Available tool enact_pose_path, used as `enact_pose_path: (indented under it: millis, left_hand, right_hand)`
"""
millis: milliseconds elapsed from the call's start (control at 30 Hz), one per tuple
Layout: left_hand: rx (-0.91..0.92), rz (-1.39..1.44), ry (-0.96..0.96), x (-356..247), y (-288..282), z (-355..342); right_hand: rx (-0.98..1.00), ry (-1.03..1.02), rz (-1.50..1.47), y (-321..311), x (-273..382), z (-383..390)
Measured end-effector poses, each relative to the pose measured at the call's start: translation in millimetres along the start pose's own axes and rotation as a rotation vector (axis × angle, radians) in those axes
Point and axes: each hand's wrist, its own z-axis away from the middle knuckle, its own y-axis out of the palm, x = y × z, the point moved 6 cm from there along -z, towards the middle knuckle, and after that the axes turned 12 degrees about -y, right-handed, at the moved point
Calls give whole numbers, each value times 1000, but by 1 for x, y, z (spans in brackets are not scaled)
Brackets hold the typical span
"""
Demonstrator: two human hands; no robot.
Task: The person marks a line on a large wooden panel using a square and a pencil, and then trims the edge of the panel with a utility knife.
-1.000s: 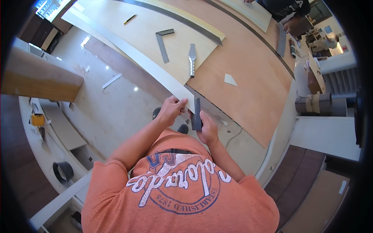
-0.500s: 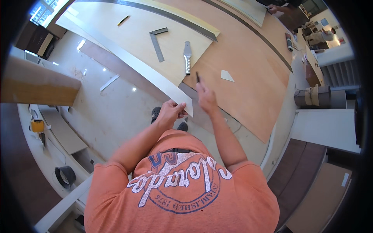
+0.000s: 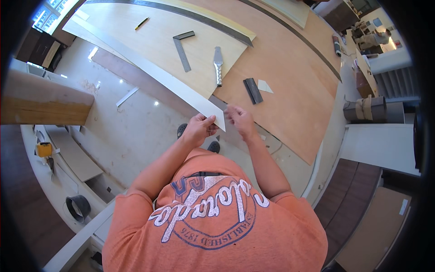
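Observation:
My left hand [image 3: 200, 128] pinches the pointed near end of a long white strip [image 3: 167, 86], thumb on top. The strip runs away to the far left along the edge of a pale board. Close by the strip's tip, my right hand [image 3: 240, 121] has loosely bent fingers, slightly blurred, with no tool in it. A dark flat block-like tool [image 3: 253, 91] lies on the reddish board [image 3: 290, 109], beside a small white offcut [image 3: 265, 86]. Farther off, a utility knife with a metal handle [image 3: 218, 68] and a try square [image 3: 182, 52] rest on the pale board [image 3: 154, 34].
A yellow-and-black pencil [image 3: 142, 23] and a long dark straight bar [image 3: 217, 25] lie on the pale board. To the left stand a wooden panel edge [image 3: 45, 99] and a bench with a yellow tape measure [image 3: 44, 149]. A person [image 3: 378, 38] is at the far right.
My right hand has let go of the dark tool, which now lies on the reddish board, and has come closer to the strip's tip. My left hand still holds the strip.

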Motion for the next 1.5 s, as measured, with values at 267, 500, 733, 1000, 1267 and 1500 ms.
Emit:
enact_pose_path:
  millis: [267, 500, 733, 1000, 1267, 1500]
  left_hand:
    - [30, 78, -17, -3, 6, 4]
    - [32, 85, -18, 0, 2, 8]
    - [111, 84, -25, 0, 10, 16]
    - [59, 69, 19, 0, 10, 16]
    - [-43, 64, 49, 6, -1, 8]
    - [-55, 68, 80, 5, -11, -7]
  right_hand:
    - [165, 471, -1158, 47, 4, 45]
    - [299, 524, -1344, 55, -14, 71]
    - [304, 486, -1315, 64, -3, 33]
    - [198, 416, -1201, 54, -3, 55]
    - [328, 322, -468, 1, -33, 81]
    - [-210, -113, 213, -72, 20, -33]
